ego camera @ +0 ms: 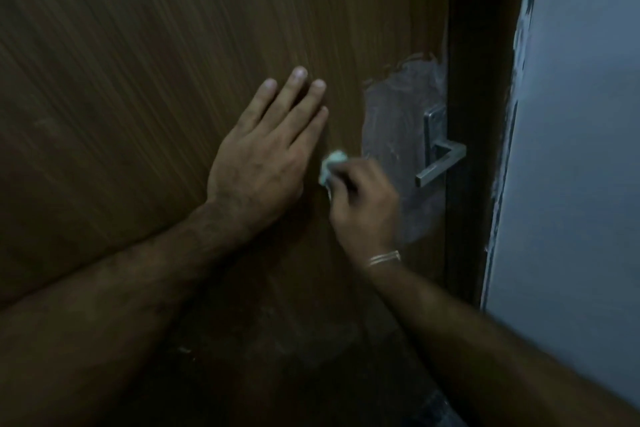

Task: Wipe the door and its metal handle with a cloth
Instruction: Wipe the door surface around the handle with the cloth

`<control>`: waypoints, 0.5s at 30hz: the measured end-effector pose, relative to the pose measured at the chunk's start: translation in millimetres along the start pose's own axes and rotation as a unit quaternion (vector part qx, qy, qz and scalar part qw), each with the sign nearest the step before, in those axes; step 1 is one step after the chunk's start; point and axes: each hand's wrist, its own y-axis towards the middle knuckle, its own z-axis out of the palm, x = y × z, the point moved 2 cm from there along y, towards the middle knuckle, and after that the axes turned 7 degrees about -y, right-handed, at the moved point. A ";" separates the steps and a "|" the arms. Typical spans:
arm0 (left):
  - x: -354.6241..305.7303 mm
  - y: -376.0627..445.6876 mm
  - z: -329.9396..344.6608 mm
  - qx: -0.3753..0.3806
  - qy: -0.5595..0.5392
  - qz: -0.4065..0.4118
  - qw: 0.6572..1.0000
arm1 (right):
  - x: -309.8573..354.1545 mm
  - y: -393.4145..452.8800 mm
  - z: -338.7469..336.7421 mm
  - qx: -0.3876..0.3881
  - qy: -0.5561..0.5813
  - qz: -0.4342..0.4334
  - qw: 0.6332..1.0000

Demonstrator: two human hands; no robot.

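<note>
Fig. Head view, dim light; some motion blur around the R hand.

Door (173,45): brown wood-grain panel filling most of the view. Near its right edge sits a grey, ragged-edged patch (391,121) where the finish looks torn or covered w/ film; can't tell which. Handle (440,163): square-section metal lever on a narrow plate, mounted at the right side of the patch, just beside the dark frame (478,114). Pale wall (571,149) beyond the frame.

L hand (263,152): flat on the door, fingers straight and close together, palm pressing the panel, holding nothing. Judged to be bracing the door so it doesn't swing under pressure.

R hand (363,204): grip curled tight round a small bunched white cloth (330,168), which is against the door between the L hand's little finger and the patch. Thin bangle (384,257) at the wrist.

Step in hand (judgement): wiping the panel left of the handle; handle itself not yet touched by the cloth.

To do it well:
- Keep the L palm planted while rubbing.
- Open the cloth out some; a tight wad cleans only a small spot.
- Stroke along the grain, overlapping passes.
- Go light over the patch's ragged edge, as snagging could lift it further.
- For the lever, wrap the cloth round it and cover the underside and plate too.
</note>
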 end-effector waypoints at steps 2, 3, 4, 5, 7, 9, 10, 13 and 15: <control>-5.4 -1.0 6.7 -0.019 0.007 -0.016 1.000 | 7.3 25.6 5.0 -0.047 0.004 -0.032 0.998; -7.1 -1.8 8.9 -0.028 0.005 -0.025 0.999 | 7.8 25.7 7.5 -0.047 0.005 -0.047 0.998; -8.8 -2.8 10.9 -0.033 0.003 -0.031 0.999 | 4.1 16.7 8.4 -0.027 0.002 -0.054 0.998; -9.8 -3.8 12.2 -0.034 0.002 -0.035 0.999 | -2.5 0.9 6.3 0.002 -0.009 -0.048 0.999; -10.6 -5.3 14.1 -0.034 0.007 -0.037 0.999 | -17.9 -32.9 -2.9 0.053 -0.026 0.001 0.998; -12.4 -5.0 16.5 -0.038 0.013 -0.040 0.998 | -28.1 -39.2 -8.4 0.042 -0.020 0.037 0.998; -13.6 -4.0 18.4 -0.040 0.016 -0.041 0.998 | -28.1 -28.5 -7.1 0.017 -0.011 0.042 0.999; -18.5 -3.4 26.3 -0.045 0.006 -0.053 0.998 | -18.1 10.1 -0.2 -0.062 0.009 0.011 0.998; -23.5 -4.8 29.5 -0.040 0.002 -0.053 0.998 | -19.6 3.2 0.3 -0.050 0.001 0.008 0.999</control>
